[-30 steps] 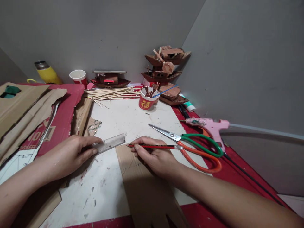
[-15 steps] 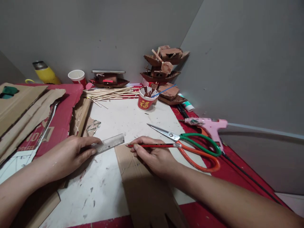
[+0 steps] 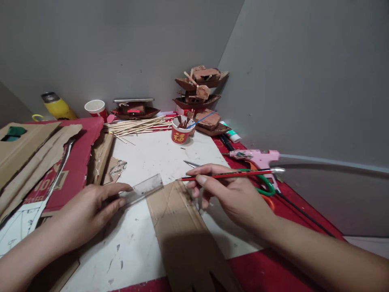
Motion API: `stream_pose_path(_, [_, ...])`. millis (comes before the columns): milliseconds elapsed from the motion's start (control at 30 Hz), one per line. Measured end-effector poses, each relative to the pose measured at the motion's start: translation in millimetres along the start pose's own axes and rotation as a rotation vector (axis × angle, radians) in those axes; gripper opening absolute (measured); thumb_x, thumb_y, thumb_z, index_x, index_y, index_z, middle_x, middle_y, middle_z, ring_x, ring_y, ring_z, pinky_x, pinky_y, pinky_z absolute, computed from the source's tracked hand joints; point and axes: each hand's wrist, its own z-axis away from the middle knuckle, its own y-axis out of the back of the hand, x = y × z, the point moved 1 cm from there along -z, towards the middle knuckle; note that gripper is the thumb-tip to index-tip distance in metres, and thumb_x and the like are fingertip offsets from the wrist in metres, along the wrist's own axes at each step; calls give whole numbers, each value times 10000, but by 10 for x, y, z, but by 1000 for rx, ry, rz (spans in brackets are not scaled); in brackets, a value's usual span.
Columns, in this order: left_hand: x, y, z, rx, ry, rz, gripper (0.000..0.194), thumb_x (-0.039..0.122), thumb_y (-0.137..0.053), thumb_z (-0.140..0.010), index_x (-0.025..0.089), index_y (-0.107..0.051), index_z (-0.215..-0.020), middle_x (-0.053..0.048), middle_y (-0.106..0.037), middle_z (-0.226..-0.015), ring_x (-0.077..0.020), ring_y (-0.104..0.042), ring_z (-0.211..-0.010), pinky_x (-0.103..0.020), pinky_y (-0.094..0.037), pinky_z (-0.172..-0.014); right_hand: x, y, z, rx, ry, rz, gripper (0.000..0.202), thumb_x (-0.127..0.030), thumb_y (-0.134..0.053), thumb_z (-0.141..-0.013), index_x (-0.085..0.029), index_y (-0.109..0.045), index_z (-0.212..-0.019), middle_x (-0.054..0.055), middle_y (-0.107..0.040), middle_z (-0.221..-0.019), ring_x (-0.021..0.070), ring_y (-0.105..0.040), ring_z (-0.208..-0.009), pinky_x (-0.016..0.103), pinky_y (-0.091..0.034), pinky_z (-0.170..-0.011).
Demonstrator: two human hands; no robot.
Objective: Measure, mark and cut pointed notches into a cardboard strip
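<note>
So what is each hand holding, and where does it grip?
The right hand pinches a red pencil near its tip; the left hand holds a clear ruler by its near end.

From my remote screen the scene looks dim, with soft light from above. My forearms put a dark shadow on the brown cardboard strip (image 3: 179, 227). The white stained work sheet (image 3: 158, 158) is the brightest part, without glare. Edges bend strongly from the wide lens; the far corner is slightly soft.
</note>
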Motion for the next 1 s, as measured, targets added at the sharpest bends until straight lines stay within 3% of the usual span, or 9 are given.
stream_pose_path(167, [395, -102, 43, -95, -75, 37, 287, 317, -467, -961, 276, -719, -1091, -14, -784, -946, -186, -743, -764, -215, -571, -632, 100, 226, 172, 105, -53, 23, 258, -394, -752, -745, -167, -707, -860, 53, -713, -730, 131, -608, -535, 217, -506, -425])
stream_pose_path(267, [500, -181, 9, -112, -76, 21, 282, 294, -461, -970, 278, -709, -1103, 2, -780, -972, -166, -741, -803, -210, -573, -702, 222, 294, 203, 121, -50, 10, 227, -372, -728, -764, -165, -710, -854, 44, -706, -718, 114, -594, -513, 205, -491, -427])
stream_pose_path(533, [366, -397, -155, -56, -90, -13, 290, 277, -491, -964, 269, -670, -1192, 3, -769, -1104, -158, -735, -960, -209, -566, -820, 284, 412, 124, 103, -67, 11, 162, -306, -698, -776, -166, -687, -857, 43, -714, -739, 106, -585, -510, 214, -496, -455])
stream_pose_path(667, [360, -425, -197, -53, -114, -17, 294, 288, -513, -952, 247, -688, -1184, -19, -771, -1109, -168, -735, -977, -221, -572, -842, 318, 441, 150, 76, -75, 53, 131, -266, -666, -795, -183, -690, -894, 41, -722, -776, 123, -617, -588, 204, -500, -479])
stream_pose_path(1000, [345, -475, -179, -70, -127, -40, 316, 300, -519, -953, 238, -675, -1221, -54, -758, -1148, -208, -733, -1003, -287, -598, -843, 290, 401, 186, 64, 20, 192, 117, -238, -604, -815, -197, -702, -863, 14, -692, -711, 123, -580, -552, 234, -463, -489])
